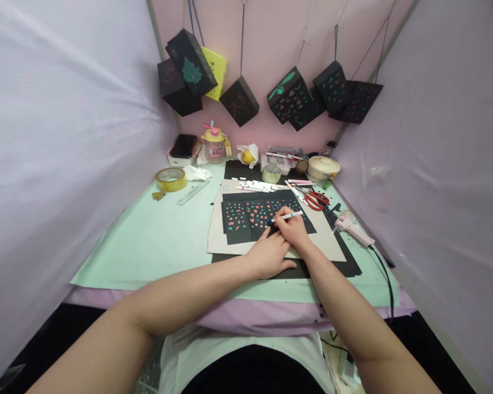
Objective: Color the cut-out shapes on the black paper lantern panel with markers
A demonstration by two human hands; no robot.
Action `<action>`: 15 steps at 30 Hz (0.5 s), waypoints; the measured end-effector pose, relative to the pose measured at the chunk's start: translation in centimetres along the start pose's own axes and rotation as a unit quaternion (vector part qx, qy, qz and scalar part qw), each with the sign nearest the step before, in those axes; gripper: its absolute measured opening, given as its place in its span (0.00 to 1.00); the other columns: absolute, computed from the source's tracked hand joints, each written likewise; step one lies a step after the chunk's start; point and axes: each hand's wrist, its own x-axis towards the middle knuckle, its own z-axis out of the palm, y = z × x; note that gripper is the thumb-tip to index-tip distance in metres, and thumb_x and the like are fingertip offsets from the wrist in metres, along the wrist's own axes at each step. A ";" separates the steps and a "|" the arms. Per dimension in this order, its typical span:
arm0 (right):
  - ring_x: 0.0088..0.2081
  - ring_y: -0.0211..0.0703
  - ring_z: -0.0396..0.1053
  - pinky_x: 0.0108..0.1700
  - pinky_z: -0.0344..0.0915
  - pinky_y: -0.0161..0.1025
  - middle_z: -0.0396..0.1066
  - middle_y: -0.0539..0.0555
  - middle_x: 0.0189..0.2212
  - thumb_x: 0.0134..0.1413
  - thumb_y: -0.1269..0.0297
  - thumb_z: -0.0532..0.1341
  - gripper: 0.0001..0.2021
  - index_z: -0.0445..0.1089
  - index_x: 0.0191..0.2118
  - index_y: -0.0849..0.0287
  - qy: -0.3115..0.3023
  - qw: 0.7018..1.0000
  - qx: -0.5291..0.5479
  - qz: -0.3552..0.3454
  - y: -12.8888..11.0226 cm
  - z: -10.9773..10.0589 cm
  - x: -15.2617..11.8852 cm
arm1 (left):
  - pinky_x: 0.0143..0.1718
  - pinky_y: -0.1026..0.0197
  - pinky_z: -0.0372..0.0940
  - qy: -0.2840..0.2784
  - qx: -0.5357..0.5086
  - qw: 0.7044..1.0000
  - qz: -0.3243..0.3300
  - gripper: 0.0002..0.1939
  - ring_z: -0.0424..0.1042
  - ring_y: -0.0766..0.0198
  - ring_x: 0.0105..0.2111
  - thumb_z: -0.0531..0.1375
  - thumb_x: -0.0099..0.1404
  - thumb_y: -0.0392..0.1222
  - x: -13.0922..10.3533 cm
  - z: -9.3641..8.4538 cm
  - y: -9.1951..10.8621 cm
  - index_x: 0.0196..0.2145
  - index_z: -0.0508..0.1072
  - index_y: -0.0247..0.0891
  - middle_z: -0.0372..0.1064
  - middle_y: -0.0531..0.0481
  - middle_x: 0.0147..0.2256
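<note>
My right hand point(291, 227) is closed around a white marker point(291, 215) with a blue end, its tip down at a black paper sheet point(240, 235). Rows of small coloured shapes, among them hearts, stars and triangles, cover much of that sheet. Lying flat with fingers stretched out, my left hand point(271, 256) presses on the sheet's lower edge, partly beneath my right hand. Under the sheet is a grey cardboard board point(328, 249), with more black paper point(349, 268) below it. Several white markers point(257, 186) lie just beyond the sheet.
Red-handled scissors point(316, 201) and a glue gun point(354, 227) with a cord lie to the right. Yellow tape point(171, 179) and a clear ruler point(192, 192) rest on the left. A drink bottle point(214, 146) and lidded bowl point(324, 167) stand behind. Black boxes point(240, 102) hang above; fabric walls flank the table.
</note>
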 end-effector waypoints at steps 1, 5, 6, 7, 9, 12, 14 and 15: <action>0.24 0.37 0.61 0.29 0.58 0.35 0.64 0.46 0.19 0.49 0.68 0.54 0.06 0.62 0.24 0.56 0.000 1.000 0.001 -0.001 0.0 0.0 0.0 | 0.62 0.49 0.41 0.000 0.000 1.000 0.000 0.31 0.50 0.53 0.61 0.55 0.64 0.58 0.0 0.0 0.0 0.57 0.60 0.35 0.56 0.40 0.60; 0.24 0.37 0.61 0.28 0.57 0.35 0.63 0.46 0.19 0.49 0.67 0.54 0.06 0.62 0.23 0.56 -0.002 1.000 0.001 -0.004 0.0 0.0 0.0 | 0.62 0.49 0.40 0.000 0.001 1.000 0.003 0.31 0.51 0.53 0.61 0.55 0.64 0.58 0.0 0.0 0.0 0.56 0.60 0.34 0.57 0.40 0.59; 0.24 0.37 0.61 0.28 0.57 0.35 0.63 0.46 0.19 0.49 0.67 0.54 0.06 0.62 0.23 0.56 -0.002 1.000 0.000 -0.004 0.0 0.0 0.0 | 0.62 0.49 0.40 0.001 0.001 1.000 0.004 0.31 0.51 0.53 0.61 0.55 0.64 0.58 0.0 0.0 0.0 0.56 0.60 0.34 0.58 0.39 0.59; 0.24 0.37 0.61 0.28 0.57 0.35 0.63 0.46 0.19 0.49 0.67 0.54 0.06 0.62 0.23 0.56 -0.002 1.000 -0.002 -0.004 0.0 0.0 0.0 | 0.62 0.49 0.40 0.002 0.002 1.000 0.004 0.31 0.52 0.53 0.61 0.55 0.64 0.58 0.0 0.0 0.0 0.56 0.60 0.34 0.58 0.39 0.58; 0.23 0.37 0.60 0.28 0.57 0.35 0.63 0.46 0.19 0.49 0.67 0.54 0.06 0.61 0.23 0.56 0.000 1.000 -0.006 -0.003 0.0 0.0 0.0 | 0.61 0.49 0.41 0.002 0.003 1.000 0.006 0.31 0.53 0.53 0.60 0.55 0.64 0.58 0.0 0.0 0.0 0.56 0.61 0.34 0.58 0.39 0.58; 0.23 0.37 0.60 0.28 0.57 0.35 0.62 0.46 0.19 0.49 0.68 0.54 0.06 0.61 0.23 0.56 0.004 1.000 -0.010 -0.006 0.1 0.0 0.0 | 0.61 0.49 0.41 0.002 0.003 1.000 0.006 0.30 0.53 0.53 0.60 0.54 0.64 0.58 0.0 0.0 0.0 0.55 0.61 0.34 0.58 0.39 0.58; 0.23 0.37 0.60 0.28 0.57 0.35 0.62 0.46 0.19 0.48 0.68 0.54 0.06 0.60 0.23 0.56 0.006 1.000 -0.007 -0.008 0.1 0.0 0.0 | 0.61 0.49 0.42 0.002 0.002 1.000 0.003 0.30 0.53 0.53 0.60 0.54 0.64 0.59 0.0 0.0 0.0 0.55 0.61 0.35 0.58 0.40 0.59; 0.23 0.37 0.60 0.28 0.57 0.35 0.62 0.46 0.19 0.48 0.68 0.54 0.06 0.61 0.23 0.56 0.006 1.000 -0.004 -0.008 0.1 0.0 0.0 | 0.61 0.49 0.42 0.003 0.000 1.000 0.001 0.30 0.52 0.53 0.60 0.54 0.64 0.59 0.0 0.0 0.0 0.56 0.61 0.36 0.57 0.40 0.59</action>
